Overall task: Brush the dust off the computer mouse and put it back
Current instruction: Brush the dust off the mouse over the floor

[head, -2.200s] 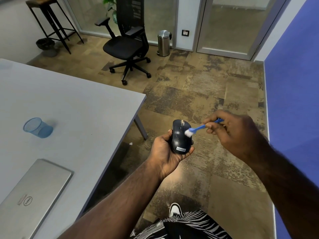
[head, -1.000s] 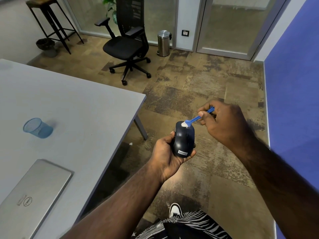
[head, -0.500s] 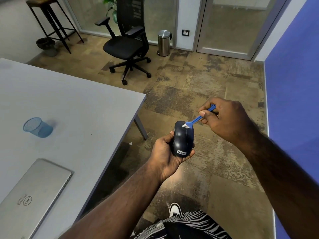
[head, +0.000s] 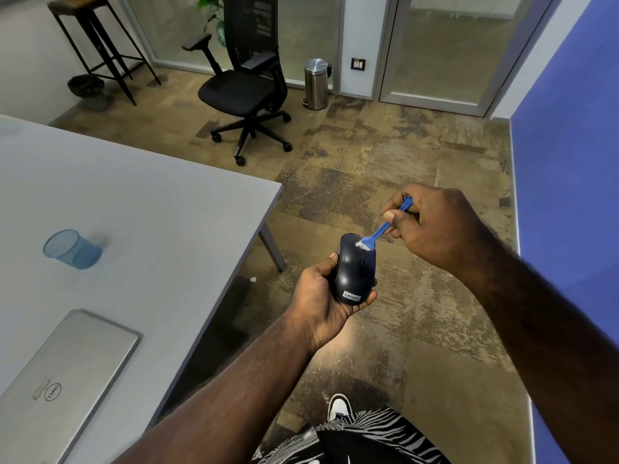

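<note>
A black computer mouse (head: pixel 354 272) with a white brand label near its rear sits upright in my left hand (head: pixel 321 301), held in the air over the floor, right of the table. My right hand (head: pixel 432 226) pinches a small blue brush (head: pixel 382 231) by its handle. The brush's white bristles rest on the mouse's front end, at its top right. My left fingers wrap around the mouse's left side and underside, hiding them.
A grey table (head: pixel 140 212) fills the left, with a shut silver laptop (head: pixel 60 383) near its front edge and a blue mesh cup (head: pixel 72 249) lying on its side. A black office chair (head: pixel 244 85), a steel bin (head: pixel 316 83) and a stool (head: pixel 97 45) stand farther back.
The brush has moved from the mouse's right side up to its front end and now sweeps slightly right there. My left hand has kept the mouse in about the same place.
</note>
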